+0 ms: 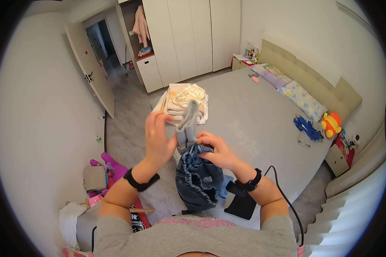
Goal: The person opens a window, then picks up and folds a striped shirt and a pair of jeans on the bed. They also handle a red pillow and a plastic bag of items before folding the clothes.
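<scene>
A pair of dark blue jeans (197, 184) hangs in front of me at the edge of the bed. Its gathered, frayed-looking edge faces up, and a pale grey-blue length of denim (186, 130) sticks up from it. My right hand (218, 152) pinches the jeans where the pale part meets the dark cloth. On the other side is my left hand (158, 139), its fingers raised and apart, slightly blurred. Its thumb lies near or against the pale cloth. Each wrist wears a black strap. Beyond the jeans sits a stack of folded light clothes (186, 103).
The grey bed (244, 124) holds pillows (302, 98), blue clothing (306, 128), a plush toy (331, 124) and a black cloth (241, 206). A black cable (283, 192) runs at right. Purple items (111, 165) lie at left. A wardrobe (180, 38) and door (88, 68) stand beyond.
</scene>
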`<state>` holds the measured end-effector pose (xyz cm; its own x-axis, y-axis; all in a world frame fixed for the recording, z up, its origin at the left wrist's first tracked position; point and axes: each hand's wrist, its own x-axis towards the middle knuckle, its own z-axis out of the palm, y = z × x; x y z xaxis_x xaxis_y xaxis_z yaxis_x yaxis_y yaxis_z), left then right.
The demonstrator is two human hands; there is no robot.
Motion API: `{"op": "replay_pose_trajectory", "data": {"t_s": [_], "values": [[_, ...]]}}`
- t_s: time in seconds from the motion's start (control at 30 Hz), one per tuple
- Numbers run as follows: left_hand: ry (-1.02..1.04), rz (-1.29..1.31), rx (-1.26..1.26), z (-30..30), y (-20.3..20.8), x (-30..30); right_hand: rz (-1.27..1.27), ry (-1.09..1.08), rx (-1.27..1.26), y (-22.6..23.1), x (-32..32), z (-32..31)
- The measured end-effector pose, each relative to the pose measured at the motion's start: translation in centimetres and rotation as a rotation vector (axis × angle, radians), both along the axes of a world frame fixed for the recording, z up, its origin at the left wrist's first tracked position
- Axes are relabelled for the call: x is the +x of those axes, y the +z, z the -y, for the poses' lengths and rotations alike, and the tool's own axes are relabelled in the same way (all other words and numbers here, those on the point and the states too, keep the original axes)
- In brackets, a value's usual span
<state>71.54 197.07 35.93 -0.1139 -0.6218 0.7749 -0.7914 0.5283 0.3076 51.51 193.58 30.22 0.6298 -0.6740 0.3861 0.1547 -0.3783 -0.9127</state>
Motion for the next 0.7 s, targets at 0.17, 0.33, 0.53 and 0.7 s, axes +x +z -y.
{"op": "replay_pose_trajectory", "data": {"t_s": [0.17,0.33,0.53,0.7], "values": [[-0.394,-0.967,1.035,-0.1,-4.9,0.5,-0.053,-0.045,-0.163,-1.2,0.1,-0.4],[-0.404,-0.835,0.783,0.6,-7.2,0.0,-0.081,-0.057,-0.235,-1.5,0.1,-1.6],[-0.485,-0.835,0.74,-0.2,-7.7,-1.8,-0.071,-0.183,-0.243,-2.6,0.2,-2.0],[-0.532,-0.661,0.701,0.0,-9.1,0.2,-0.137,-0.206,-0.097,-3.1,-1.1,-1.3]]}}
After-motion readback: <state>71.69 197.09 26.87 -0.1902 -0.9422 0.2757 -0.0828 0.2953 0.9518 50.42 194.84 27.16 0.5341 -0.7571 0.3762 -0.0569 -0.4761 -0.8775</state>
